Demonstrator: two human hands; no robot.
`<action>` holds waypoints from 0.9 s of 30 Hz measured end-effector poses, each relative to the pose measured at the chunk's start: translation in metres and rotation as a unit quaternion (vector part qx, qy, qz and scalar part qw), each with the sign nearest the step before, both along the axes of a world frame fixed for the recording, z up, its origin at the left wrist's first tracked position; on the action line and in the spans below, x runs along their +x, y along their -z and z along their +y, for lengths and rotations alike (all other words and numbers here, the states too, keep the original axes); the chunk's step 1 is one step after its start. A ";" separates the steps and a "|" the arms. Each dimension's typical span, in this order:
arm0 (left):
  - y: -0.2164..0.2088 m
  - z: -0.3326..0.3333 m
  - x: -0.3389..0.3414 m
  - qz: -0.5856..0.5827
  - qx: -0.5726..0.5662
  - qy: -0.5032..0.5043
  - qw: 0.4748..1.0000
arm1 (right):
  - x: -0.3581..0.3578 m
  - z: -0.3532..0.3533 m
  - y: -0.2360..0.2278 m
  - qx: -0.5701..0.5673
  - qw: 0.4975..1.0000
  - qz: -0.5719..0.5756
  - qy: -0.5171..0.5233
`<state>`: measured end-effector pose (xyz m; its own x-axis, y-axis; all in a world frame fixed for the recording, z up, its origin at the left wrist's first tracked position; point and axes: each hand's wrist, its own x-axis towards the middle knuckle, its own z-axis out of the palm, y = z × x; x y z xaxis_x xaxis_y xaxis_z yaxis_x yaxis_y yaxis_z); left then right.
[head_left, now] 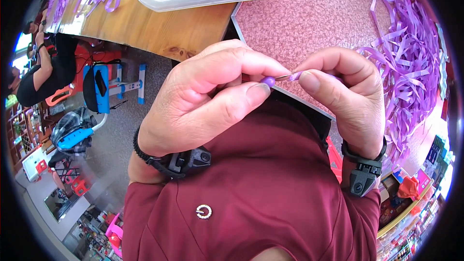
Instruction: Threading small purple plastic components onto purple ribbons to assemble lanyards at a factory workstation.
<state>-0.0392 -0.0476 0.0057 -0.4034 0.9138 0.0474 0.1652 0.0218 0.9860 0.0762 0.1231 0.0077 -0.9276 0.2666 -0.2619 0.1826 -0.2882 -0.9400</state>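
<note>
Head view: by the bench [285, 21], the left hand [203, 92] and right hand [355, 96] nearly meet, right pinching purple ribbon [295, 75], probably limp, slick, best held near its tip; left pinching a bead [268, 81], likely light, hard, best gripped by its sides; a thin metal pin [282, 76] between.

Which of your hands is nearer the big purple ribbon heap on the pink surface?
Right: the right hand is just left of the ribbon heap. The left hand is farther left, beyond it.
</note>
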 end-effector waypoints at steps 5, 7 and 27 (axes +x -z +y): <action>0.001 0.000 0.000 0.063 -0.012 0.004 0.998 | 0.002 -0.001 -0.001 0.003 1.000 0.002 0.002; 0.001 0.001 0.001 0.065 -0.016 0.008 0.998 | 0.003 -0.001 0.000 0.032 0.999 0.009 0.005; -0.002 0.000 0.011 -0.004 -0.010 0.004 1.000 | 0.007 -0.005 0.000 0.002 1.000 -0.009 0.013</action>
<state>-0.0280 -0.0478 0.0074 -0.3957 0.9180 0.0257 0.1584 0.0406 0.9865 0.0835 0.1182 0.0072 -0.9156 0.2914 -0.2770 0.1920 -0.2885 -0.9380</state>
